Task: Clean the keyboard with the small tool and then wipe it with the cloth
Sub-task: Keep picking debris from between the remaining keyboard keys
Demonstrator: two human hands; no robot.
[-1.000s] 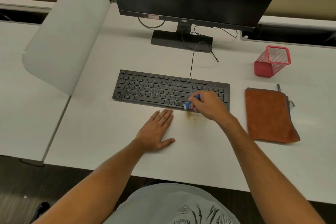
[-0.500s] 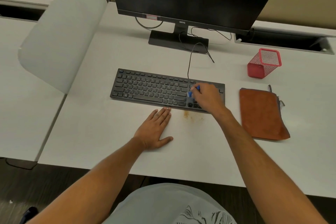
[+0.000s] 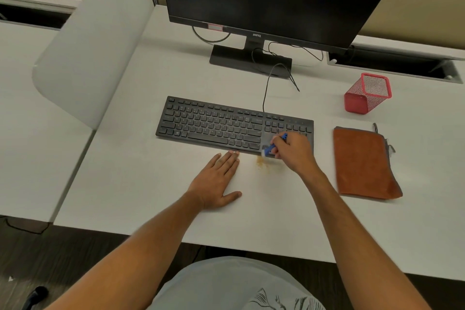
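Head view: right hand [image 3: 294, 152] holds blue brush [image 3: 274, 145] at keyboard [image 3: 214, 124].

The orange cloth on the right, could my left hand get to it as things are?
Probably not directly: the left hand lies flat left of the right hand, whose arm crosses between it and the orange cloth.

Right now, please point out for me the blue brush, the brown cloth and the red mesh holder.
blue brush [image 3: 273, 145], head view, on its blue handle below the fingers.
brown cloth [image 3: 362, 162], head view, on the middle of its flat face.
red mesh holder [image 3: 359, 102], head view, on its outer mesh wall.
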